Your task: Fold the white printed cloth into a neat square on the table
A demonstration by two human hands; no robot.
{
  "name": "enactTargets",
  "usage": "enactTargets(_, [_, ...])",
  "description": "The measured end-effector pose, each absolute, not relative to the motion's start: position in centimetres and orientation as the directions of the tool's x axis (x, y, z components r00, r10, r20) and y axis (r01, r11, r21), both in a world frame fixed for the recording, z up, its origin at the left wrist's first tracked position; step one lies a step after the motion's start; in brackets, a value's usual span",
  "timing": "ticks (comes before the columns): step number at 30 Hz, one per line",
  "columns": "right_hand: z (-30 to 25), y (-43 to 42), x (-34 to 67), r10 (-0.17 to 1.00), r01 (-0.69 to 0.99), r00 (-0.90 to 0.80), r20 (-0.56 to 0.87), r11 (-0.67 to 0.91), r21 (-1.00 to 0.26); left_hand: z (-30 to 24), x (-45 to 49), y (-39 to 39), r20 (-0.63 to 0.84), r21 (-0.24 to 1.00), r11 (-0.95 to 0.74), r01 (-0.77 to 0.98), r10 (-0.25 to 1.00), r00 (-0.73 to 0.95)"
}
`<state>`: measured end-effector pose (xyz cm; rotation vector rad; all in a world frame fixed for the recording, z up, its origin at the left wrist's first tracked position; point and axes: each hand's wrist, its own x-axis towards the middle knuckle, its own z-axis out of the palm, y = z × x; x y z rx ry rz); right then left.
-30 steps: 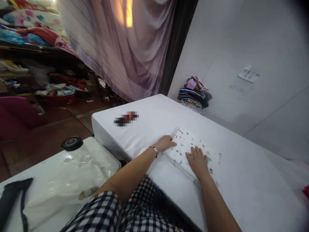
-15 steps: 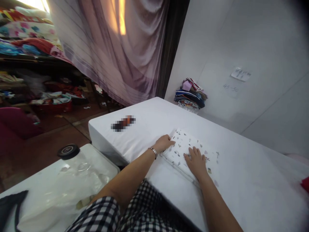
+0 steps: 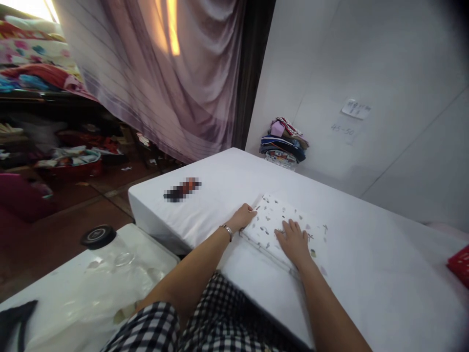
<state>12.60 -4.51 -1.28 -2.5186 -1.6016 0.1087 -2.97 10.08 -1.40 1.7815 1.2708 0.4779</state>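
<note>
A folded white cloth with small dark prints (image 3: 273, 217) lies on the white-covered table (image 3: 366, 264) in front of me. My right hand (image 3: 293, 242) rests flat on top of it, fingers stretched out and slightly apart. At the cloth's left edge sits my left hand (image 3: 245, 216), with a bracelet on its wrist; the fingers curl against the edge and their tips are hidden by the cloth.
A small dark and orange object (image 3: 182, 189) lies near the table's far left corner. Folded clothes (image 3: 284, 142) are stacked against the wall. A red thing (image 3: 459, 264) shows at the right edge. A lower white surface at left holds a clear jar with a black lid (image 3: 98, 236).
Only the view has shifted slightly; both hands stay in the same place on the folded cloth.
</note>
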Motion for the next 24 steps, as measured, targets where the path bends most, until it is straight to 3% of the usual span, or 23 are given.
enactTargets(7, [-1.1,-4.6,12.6,0.905,0.891,0.425,0.015,-0.416,-0.181,-1.6,-2.7,10.2,-0.114,0.788,-0.171,0.591,0.903,0.414])
enactTargets(13, [-1.2,-4.5,12.8,0.904,0.891,0.427,0.000,-0.420,-0.175,-0.8,-3.5,9.7,-0.205,0.876,-0.026,0.481,0.883,0.422])
enactTargets(17, [-1.5,-4.4,12.9,0.903,0.891,0.429,-0.002,-0.423,-0.163,0.4,-5.8,8.8,-0.242,0.917,0.015,0.398,0.816,0.526])
enactTargets(21, [-1.6,-4.4,12.9,0.902,0.890,0.433,-0.002,-0.428,-0.158,1.0,-7.4,7.5,-0.229,0.925,-0.028,0.378,0.753,0.616])
enactTargets(24, [-1.6,-4.4,12.9,0.902,0.891,0.432,0.006,-0.426,-0.161,0.7,-7.3,7.0,-0.206,0.908,-0.071,0.412,0.781,0.590])
